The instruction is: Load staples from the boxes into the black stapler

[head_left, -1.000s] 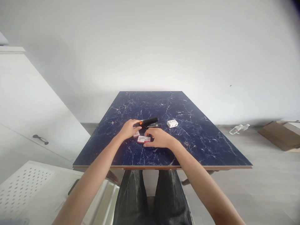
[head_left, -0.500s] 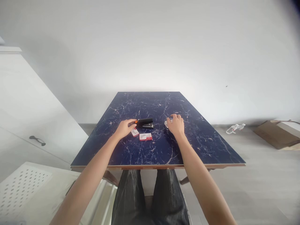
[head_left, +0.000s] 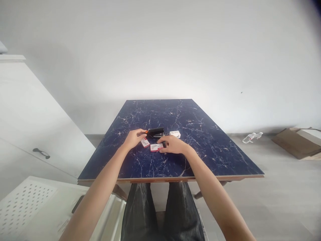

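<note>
The right hand (head_left: 174, 146) has come back from the white box (head_left: 175, 134), which now lies nearer the stapler (head_left: 155, 132), mid-counter. Its fingers curl down onto the red-and-white staple box (head_left: 155, 147), whether pinching or only touching I cannot tell. The left hand (head_left: 134, 138) stays loosely closed at the stapler's orange end, beside a second small box (head_left: 144, 143). The staple box is the thing now being worked on.

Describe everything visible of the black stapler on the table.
The stapler is small and black, with an orange tip at its left end and a glint of metal along its underside. It lies flat on the dark blue marbled table, long axis left to right, its top apparently down. The left hand meets its orange end with the fingers. Red-and-white staple boxes lie just in front of it, a white box to its right. The finish looks like plastic; finer detail is too small to tell.
</note>
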The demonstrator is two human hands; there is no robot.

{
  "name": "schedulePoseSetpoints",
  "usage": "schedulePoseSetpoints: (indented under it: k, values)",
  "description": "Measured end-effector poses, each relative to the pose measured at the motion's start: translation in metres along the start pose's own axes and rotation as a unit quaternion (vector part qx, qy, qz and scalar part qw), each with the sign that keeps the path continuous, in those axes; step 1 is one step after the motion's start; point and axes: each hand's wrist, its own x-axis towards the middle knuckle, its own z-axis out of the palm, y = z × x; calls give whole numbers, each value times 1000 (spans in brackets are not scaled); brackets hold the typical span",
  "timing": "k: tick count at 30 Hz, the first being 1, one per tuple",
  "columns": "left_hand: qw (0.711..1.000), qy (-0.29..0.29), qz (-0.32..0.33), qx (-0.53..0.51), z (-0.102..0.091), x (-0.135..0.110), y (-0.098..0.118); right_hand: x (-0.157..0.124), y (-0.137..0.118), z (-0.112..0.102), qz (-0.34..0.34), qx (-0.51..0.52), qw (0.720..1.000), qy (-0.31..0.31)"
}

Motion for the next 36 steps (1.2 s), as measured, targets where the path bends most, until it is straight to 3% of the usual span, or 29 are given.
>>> schedulePoseSetpoints:
  k: [8,12,18,26,30,34,36]
  values:
    - [999,4,4,-32,0,-2,2,-11,45,-22,113,-35,990,83]
    - [1000,6,2,-14,-1,-2,3,-15,52,-27,108,-38,990,83]
    - [1000,7,-5,-14,0,-3,0,-14,45,-17,93,-36,992,81]
    - [992,11,12,123,-5,-3,2,-17,45,-12,91,-6,991,94]
    - [987,29,38,153,-3,-4,7,-17,37,-12,81,61,991,87]
    - [991,79,82,64,7,-12,27,-12,15,-4,30,121,981,147]
    - [997,27,50,-52,14,-15,38,-9,4,4,-2,151,970,192]
